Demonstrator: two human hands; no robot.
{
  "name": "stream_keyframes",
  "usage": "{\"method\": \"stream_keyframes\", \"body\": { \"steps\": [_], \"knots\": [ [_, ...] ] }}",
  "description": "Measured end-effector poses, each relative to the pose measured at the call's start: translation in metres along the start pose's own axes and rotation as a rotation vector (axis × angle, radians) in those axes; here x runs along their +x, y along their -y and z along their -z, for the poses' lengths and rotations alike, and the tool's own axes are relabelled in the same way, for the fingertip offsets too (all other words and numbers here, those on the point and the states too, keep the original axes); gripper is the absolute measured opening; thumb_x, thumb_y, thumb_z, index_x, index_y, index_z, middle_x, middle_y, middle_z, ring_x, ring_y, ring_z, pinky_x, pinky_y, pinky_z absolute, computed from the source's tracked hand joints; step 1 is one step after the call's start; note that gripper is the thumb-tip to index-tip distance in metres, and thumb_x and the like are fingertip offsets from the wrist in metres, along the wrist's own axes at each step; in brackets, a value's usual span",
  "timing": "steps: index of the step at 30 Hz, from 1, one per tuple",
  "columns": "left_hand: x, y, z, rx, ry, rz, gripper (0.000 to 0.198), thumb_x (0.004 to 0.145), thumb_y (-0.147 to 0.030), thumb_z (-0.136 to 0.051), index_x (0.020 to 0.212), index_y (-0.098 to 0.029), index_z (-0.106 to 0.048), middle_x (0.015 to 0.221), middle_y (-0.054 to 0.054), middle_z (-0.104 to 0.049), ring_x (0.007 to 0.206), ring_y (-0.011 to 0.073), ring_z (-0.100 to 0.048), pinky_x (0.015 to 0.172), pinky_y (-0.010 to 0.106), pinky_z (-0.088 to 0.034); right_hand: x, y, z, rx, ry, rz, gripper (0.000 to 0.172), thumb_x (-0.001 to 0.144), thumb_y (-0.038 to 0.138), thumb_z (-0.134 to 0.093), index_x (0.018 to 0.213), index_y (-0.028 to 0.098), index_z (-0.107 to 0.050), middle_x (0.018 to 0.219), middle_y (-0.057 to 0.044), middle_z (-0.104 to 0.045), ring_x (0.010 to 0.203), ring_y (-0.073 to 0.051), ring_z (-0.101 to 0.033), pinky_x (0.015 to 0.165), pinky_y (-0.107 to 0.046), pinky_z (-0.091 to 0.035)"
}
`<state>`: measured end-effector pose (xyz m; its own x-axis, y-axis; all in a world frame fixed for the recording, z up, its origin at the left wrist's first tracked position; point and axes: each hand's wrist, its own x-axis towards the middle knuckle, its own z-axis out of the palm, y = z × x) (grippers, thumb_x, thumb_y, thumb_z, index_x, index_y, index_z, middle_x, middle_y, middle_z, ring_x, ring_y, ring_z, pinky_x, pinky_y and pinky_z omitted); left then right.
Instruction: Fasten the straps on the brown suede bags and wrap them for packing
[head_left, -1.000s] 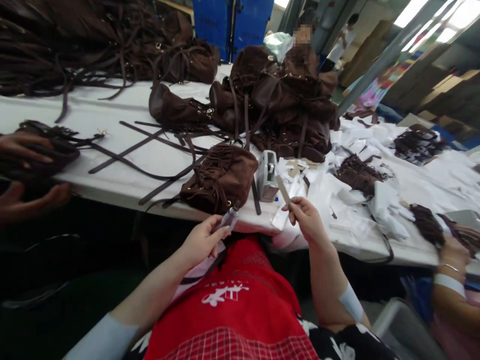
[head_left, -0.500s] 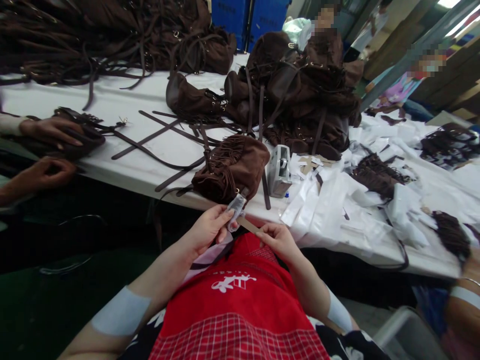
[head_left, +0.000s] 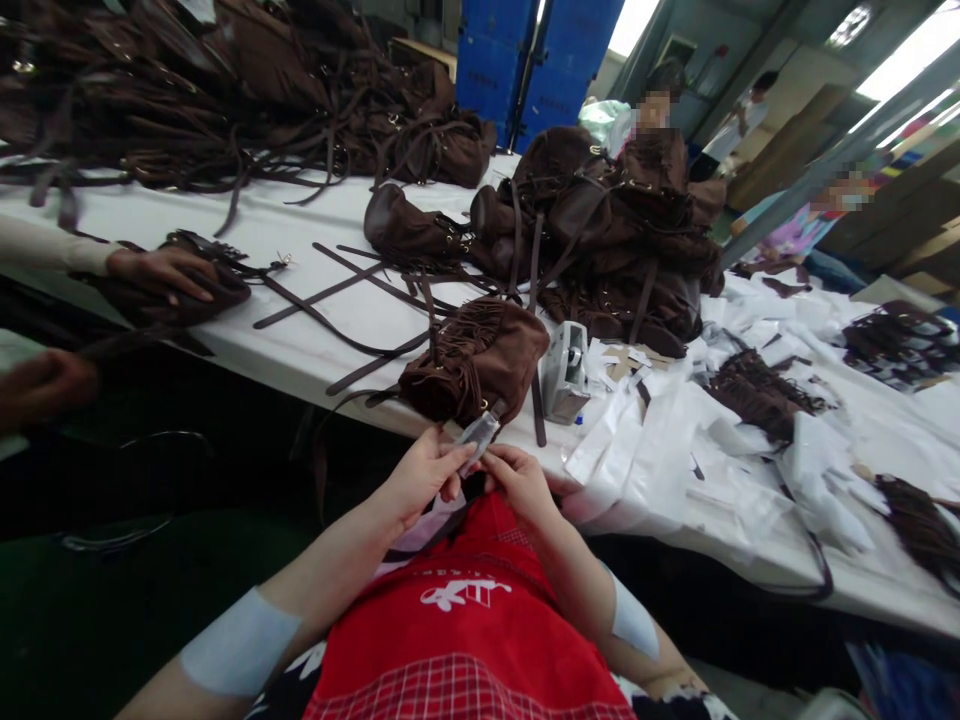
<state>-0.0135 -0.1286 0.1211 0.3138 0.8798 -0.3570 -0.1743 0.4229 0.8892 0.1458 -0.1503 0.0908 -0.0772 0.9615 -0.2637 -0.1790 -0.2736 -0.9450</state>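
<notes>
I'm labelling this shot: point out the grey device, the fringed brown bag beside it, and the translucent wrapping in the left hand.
Grey device (head_left: pixel 558 378), head view: casing side.
Fringed brown bag (head_left: pixel 480 352), head view: mid-body.
Translucent wrapping (head_left: pixel 481 430), head view: exposed middle.

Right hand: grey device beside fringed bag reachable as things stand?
Probably yes: the grey device sits near the table edge and nothing visibly blocks the right hand, though it is busy beside the plastic wrap.

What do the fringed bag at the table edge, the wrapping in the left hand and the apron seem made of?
Fringed bag: probably suede or suede-like fabric; matt brown, limp fringe, soft folds.
Wrapping: likely thin plastic film; looks translucent, with pale glints.
Apron: apparently cloth; matt red, draping over the body.
</notes>
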Motion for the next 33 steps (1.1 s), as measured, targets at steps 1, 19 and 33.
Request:
{"method": "stream_keyframes", "body": {
  "steps": [1,19,33],
  "knots": [
    [0.000,0.000,0.001,0.008,-0.010,-0.003,0.052,0.077,-0.046,-0.072,0.110,-0.017,-0.045,0.070,-0.002,-0.068,0.034,0.0044,-0.046,0.033,0.015,-0.034,0.001,-0.001,-0.001,0.059,0.002,-0.034,0.035,0.075,0.048,-0.072,0.089,0.016,-0.071,0.053,0.004,-0.057,0.037,-0.005,-0.037,0.036,-0.018,-0.025],
    [-0.003,-0.007,0.009,0.477,-0.045,-0.127,0.027,0.087,-0.044,-0.057,0.079,-0.017,-0.056,0.045,-0.005,-0.056,0.036,0.0125,-0.054,0.038,0.020,-0.041,-0.029,0.024,-0.004,-0.897,-0.071,0.459,0.017,0.092,0.024,-0.053,0.103,0.021,-0.065,0.092,-0.005,-0.074,0.081,-0.019,-0.070,0.073,-0.029,-0.052],
    [-0.005,-0.022,0.011,0.552,0.082,-0.256,0.008,0.082,-0.028,-0.059,0.081,-0.021,-0.057,0.059,-0.005,-0.058,0.043,0.0119,-0.055,0.045,0.021,-0.040,0.013,0.089,0.006,-1.245,0.431,0.873,0.015,0.094,0.030,-0.059,0.099,0.026,-0.072,0.099,-0.007,-0.070,0.090,-0.019,-0.062,0.080,-0.030,-0.047]
  ]
}}
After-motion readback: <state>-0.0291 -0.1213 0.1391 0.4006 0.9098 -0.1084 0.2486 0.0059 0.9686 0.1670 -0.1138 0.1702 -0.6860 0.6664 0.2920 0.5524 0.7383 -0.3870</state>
